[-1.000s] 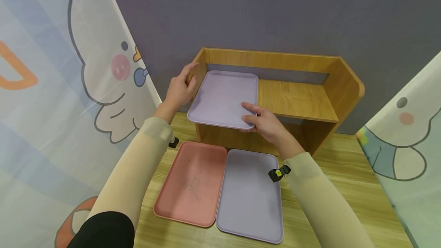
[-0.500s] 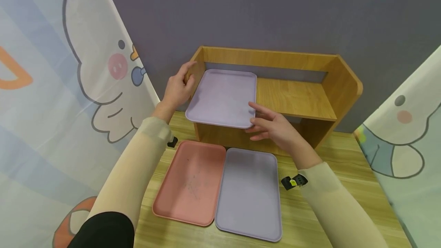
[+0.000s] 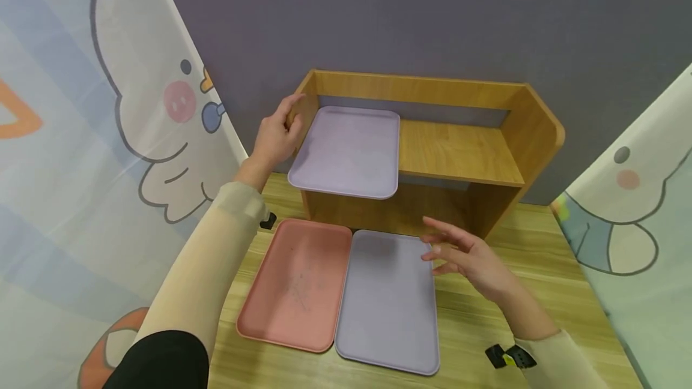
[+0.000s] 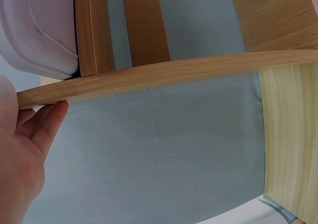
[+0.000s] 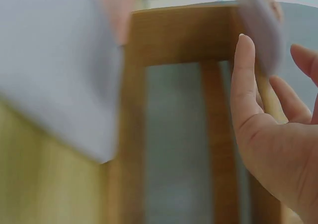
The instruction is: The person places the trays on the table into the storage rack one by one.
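Head view: the left arm [image 3: 200, 275] of the person is stretched from the near left to the far side, and the left grip [image 3: 276, 137], a bare hand, is clamped on the left side panel [image 4: 164, 74] of a wooden shelf [image 3: 421, 89]. The right forearm [image 3: 527, 311] comes from the near right, pointing to the far left. The right grip [image 3: 465, 257] holds nothing; its fingers [image 5: 244, 80] are apart and loosely bent, near the far right corner of a grey-purple tray [image 3: 389, 305] on the worktop [image 3: 562, 269]. A light purple tray [image 3: 351, 149] lies on the upper board [image 3: 459, 152], at the left, with its near end sticking out. A pink tray [image 3: 297, 287] lies just left of the grey-purple tray. On the left cloth [image 3: 59, 221], an orange shape [image 3: 26, 116] shows only partly; I cannot tell whether it is a letter.
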`<action>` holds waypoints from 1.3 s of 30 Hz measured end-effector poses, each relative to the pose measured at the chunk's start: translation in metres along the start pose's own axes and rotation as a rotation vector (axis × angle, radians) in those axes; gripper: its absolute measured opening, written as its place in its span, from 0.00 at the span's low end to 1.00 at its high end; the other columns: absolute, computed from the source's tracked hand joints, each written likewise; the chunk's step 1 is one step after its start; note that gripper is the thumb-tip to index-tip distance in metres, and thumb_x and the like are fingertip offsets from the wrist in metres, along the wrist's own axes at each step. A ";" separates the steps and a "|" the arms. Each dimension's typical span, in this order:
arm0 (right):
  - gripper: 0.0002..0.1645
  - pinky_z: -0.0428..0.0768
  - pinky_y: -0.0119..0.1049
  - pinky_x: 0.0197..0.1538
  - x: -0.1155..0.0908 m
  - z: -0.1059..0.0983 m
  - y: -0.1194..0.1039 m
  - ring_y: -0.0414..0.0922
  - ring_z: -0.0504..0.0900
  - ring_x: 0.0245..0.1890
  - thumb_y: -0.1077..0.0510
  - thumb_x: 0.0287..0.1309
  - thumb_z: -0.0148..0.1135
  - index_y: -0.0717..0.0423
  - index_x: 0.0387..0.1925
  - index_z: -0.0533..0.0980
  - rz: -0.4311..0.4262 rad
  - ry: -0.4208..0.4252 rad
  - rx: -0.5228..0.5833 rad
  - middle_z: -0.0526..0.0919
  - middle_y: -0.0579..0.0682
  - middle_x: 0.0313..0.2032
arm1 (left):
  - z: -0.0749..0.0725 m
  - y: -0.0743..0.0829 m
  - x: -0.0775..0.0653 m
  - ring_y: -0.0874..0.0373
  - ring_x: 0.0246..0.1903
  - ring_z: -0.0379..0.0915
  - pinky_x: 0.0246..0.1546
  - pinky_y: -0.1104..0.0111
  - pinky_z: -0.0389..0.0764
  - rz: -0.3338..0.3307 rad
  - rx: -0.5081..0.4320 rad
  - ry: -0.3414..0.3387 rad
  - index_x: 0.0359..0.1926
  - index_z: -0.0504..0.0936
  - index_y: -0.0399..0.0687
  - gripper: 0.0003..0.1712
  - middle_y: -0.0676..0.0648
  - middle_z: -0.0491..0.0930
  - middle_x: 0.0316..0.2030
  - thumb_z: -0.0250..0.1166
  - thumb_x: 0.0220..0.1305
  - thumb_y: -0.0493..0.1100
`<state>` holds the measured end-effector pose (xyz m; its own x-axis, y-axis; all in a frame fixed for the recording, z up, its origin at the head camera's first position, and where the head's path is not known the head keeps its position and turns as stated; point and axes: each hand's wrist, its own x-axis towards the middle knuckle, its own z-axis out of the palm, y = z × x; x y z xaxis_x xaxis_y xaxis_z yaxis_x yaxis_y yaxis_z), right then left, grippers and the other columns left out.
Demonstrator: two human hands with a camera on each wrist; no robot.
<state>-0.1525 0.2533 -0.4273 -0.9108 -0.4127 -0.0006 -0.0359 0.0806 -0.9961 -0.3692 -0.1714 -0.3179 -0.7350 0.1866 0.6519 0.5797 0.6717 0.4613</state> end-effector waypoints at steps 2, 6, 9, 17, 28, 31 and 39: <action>0.36 0.91 0.50 0.54 -0.017 -0.002 0.020 0.46 0.90 0.56 0.62 0.82 0.57 0.46 0.85 0.64 0.052 -0.001 -0.029 0.80 0.49 0.65 | 0.001 0.001 0.001 0.53 0.18 0.59 0.24 0.61 0.64 0.005 -0.004 -0.005 0.78 0.74 0.52 0.28 0.51 0.62 0.19 0.56 0.81 0.41; 0.36 0.90 0.51 0.57 -0.046 -0.005 0.056 0.51 0.89 0.57 0.58 0.83 0.58 0.52 0.85 0.63 0.161 -0.013 -0.078 0.77 0.63 0.67 | 0.001 0.002 0.002 0.54 0.17 0.59 0.24 0.62 0.65 -0.001 -0.001 0.003 0.77 0.74 0.53 0.28 0.51 0.61 0.18 0.55 0.81 0.41; 0.37 0.90 0.48 0.57 -0.063 -0.006 0.079 0.51 0.89 0.57 0.57 0.82 0.58 0.59 0.84 0.62 0.206 -0.035 -0.077 0.74 0.72 0.68 | 0.000 0.002 0.001 0.57 0.16 0.58 0.23 0.62 0.64 -0.010 0.006 0.011 0.77 0.75 0.54 0.28 0.51 0.61 0.17 0.55 0.80 0.41; 0.38 0.91 0.42 0.49 -0.086 0.007 0.117 0.45 0.89 0.49 0.58 0.78 0.64 0.61 0.83 0.65 0.285 -0.095 -0.060 0.77 0.66 0.59 | -0.005 -0.002 0.001 0.63 0.16 0.55 0.23 0.63 0.64 -0.003 -0.002 0.025 0.77 0.76 0.55 0.28 0.50 0.62 0.18 0.56 0.79 0.40; 0.35 0.73 0.27 0.32 -0.075 0.043 0.126 0.30 0.70 0.30 0.56 0.65 0.78 0.63 0.70 0.80 0.127 -0.028 -0.373 0.77 0.50 0.41 | -0.009 -0.001 -0.001 0.54 0.18 0.58 0.24 0.61 0.63 -0.020 0.007 0.042 0.76 0.76 0.54 0.27 0.51 0.61 0.18 0.56 0.80 0.40; 0.34 0.70 0.28 0.33 -0.072 0.050 0.127 0.32 0.68 0.33 0.55 0.62 0.80 0.60 0.68 0.82 0.121 0.003 -0.466 0.75 0.47 0.38 | -0.010 -0.001 -0.002 0.53 0.18 0.58 0.24 0.61 0.63 -0.022 0.006 0.034 0.76 0.76 0.54 0.27 0.51 0.61 0.18 0.56 0.80 0.40; 0.33 0.72 0.27 0.31 -0.070 0.056 0.122 0.34 0.70 0.30 0.67 0.59 0.72 0.61 0.68 0.82 0.195 0.054 -0.466 0.72 0.49 0.35 | -0.011 -0.002 -0.002 0.55 0.18 0.58 0.23 0.61 0.63 -0.032 0.009 0.026 0.76 0.75 0.54 0.27 0.51 0.61 0.18 0.56 0.80 0.41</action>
<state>-0.0703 0.2411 -0.5534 -0.9384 -0.3029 -0.1662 -0.0311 0.5531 -0.8326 -0.3646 -0.1806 -0.3135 -0.7436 0.1468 0.6523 0.5531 0.6831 0.4768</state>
